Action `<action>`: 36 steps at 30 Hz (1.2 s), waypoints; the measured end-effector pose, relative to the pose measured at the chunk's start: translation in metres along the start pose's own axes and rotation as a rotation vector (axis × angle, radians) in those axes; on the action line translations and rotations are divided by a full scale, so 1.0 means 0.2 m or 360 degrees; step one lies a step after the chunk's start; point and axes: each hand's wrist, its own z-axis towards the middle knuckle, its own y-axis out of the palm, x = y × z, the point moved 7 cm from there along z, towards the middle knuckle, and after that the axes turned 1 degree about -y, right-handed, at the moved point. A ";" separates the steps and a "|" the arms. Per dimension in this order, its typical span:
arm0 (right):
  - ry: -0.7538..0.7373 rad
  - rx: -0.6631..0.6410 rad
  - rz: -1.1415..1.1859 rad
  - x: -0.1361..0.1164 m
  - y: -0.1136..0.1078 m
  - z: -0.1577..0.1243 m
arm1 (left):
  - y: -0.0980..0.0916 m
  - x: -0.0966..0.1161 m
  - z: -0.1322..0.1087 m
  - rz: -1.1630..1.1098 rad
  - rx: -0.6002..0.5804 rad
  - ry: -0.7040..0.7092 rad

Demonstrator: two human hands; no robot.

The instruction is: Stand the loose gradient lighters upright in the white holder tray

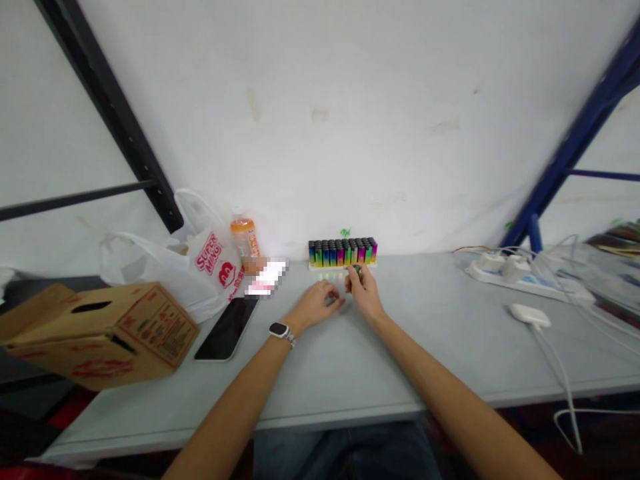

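A white tray point(320, 267) against the wall holds a row of several rainbow-coloured lighters point(343, 251) with black tops. Just in front of it, my right hand point(363, 289) grips one lighter point(356, 271) between its fingertips. My left hand point(320, 302), with a smartwatch on the wrist, rests on the grey table point(350, 373) beside it, fingers curled around a small dark object that I cannot make out.
A black phone point(227, 328) lies left of my hands. Further left are a cardboard box point(100, 330), a white plastic bag point(200, 267) and an orange bottle point(245, 237). A power strip point(505, 273) with cables and a white adapter point(529, 314) lie at right.
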 end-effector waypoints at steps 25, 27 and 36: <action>-0.0199 -0.0072 -0.0430 -0.09 0.03 -0.08 | -0.05 -0.17 0.00 -0.0166 0.0017 -0.0271; -0.0183 -0.0023 -0.0460 -0.08 0.02 -0.07 | -0.05 -0.17 0.00 -0.0168 0.0013 -0.0284; -0.0117 -0.0034 -0.0429 -0.03 0.03 -0.06 | -0.07 -0.14 0.00 -0.0275 0.0060 -0.0264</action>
